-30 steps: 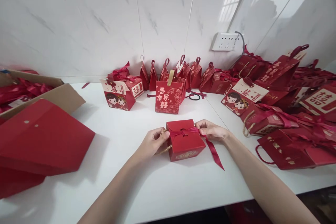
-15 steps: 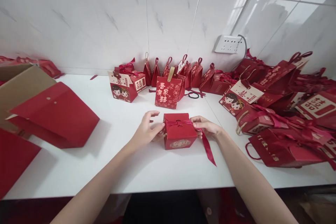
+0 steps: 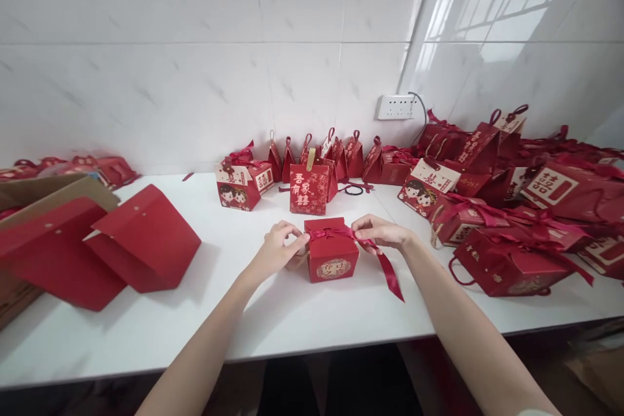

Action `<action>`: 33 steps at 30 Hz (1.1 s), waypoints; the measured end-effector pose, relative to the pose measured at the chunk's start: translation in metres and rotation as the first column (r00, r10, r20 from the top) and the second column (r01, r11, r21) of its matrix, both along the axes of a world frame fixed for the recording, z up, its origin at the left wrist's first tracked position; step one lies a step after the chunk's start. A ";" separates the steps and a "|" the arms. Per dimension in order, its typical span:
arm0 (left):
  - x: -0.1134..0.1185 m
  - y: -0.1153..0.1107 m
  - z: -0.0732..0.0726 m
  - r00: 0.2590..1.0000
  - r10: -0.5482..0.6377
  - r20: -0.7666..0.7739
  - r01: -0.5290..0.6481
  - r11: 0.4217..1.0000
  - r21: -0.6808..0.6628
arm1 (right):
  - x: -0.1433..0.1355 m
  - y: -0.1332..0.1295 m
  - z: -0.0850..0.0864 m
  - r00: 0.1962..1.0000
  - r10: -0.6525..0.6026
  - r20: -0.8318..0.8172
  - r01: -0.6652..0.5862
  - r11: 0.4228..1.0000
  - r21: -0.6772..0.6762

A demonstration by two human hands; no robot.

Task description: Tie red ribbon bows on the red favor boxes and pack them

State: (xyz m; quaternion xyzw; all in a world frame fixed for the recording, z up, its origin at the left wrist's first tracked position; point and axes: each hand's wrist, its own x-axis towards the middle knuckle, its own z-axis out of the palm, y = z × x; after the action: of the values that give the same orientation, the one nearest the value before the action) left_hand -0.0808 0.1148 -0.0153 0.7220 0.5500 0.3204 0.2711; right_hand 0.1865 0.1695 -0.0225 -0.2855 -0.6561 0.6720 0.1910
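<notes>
Pale marbled tile wall point(image 3: 195, 84) rises behind the white table point(image 3: 312, 322), with a socket strip point(image 3: 400, 107) mounted on it. Your red box point(image 3: 332, 261) sits upright on the near part of the table, directly in front of you and between your two hands. Its top is folded closed, and the dark red ribbon point(image 3: 391, 278) already runs across it, bunched near the middle. One long tail hangs loose off the right side onto the table. No full bow stands on this box, while the bow-topped box point(image 3: 517, 266) to your right has one, so the tying looks only partly done; finishing the bow seems to be what is left. On your left, two plain red boxes point(image 3: 163, 247) beside the open carton point(image 3: 100, 190) have no ribbon that you can see.

Your forearms reach in from the lower corners and converge on the box. Your right hand point(image 3: 383, 233) pinches the ribbon at the box's right edge, thumb on top, other fingers curled below. Your left hand point(image 3: 281, 247) is narrow at the opposite edge, thumb and index close together; whether they grip ribbon, cord or cardboard, you cannot tell.
</notes>
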 end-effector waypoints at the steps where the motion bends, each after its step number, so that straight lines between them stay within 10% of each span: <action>1: -0.002 0.003 0.006 0.999 -0.045 -0.005 0.045 0.999 -0.005 | 0.000 -0.001 0.008 1.000 -0.004 -0.008 0.004 1.000 0.025; 10: 0.009 0.033 0.104 0.803 -0.558 -0.209 0.437 0.790 -0.431 | -0.032 0.012 0.070 0.983 0.139 0.124 -0.176 0.908 0.379; 14: 0.016 0.032 0.104 0.808 -0.534 -0.249 0.395 0.805 -0.443 | -0.053 -0.001 0.042 0.996 -0.088 -0.022 0.090 0.928 0.362; 18: 0.015 0.025 0.098 0.878 -0.411 -0.245 0.301 0.872 -0.386 | -0.063 -0.020 0.017 0.921 -0.360 -0.151 0.389 0.810 0.438; 25: 0.018 0.018 0.096 0.895 -0.387 -0.224 0.310 0.898 -0.312 | -0.065 -0.034 0.017 0.898 -0.410 -0.159 0.420 0.694 0.585; 33: 0.010 0.014 0.096 0.926 -0.237 -0.295 0.263 0.963 0.052 | -0.067 -0.036 0.014 0.774 -0.598 -0.208 0.633 0.718 0.290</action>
State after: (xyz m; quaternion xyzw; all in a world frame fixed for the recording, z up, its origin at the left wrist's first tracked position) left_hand -0.0705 0.1286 0.0811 0.8365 0.4716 0.1999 0.1945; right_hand 0.1196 0.1335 -0.0083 -0.4157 -0.6199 0.4583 0.4826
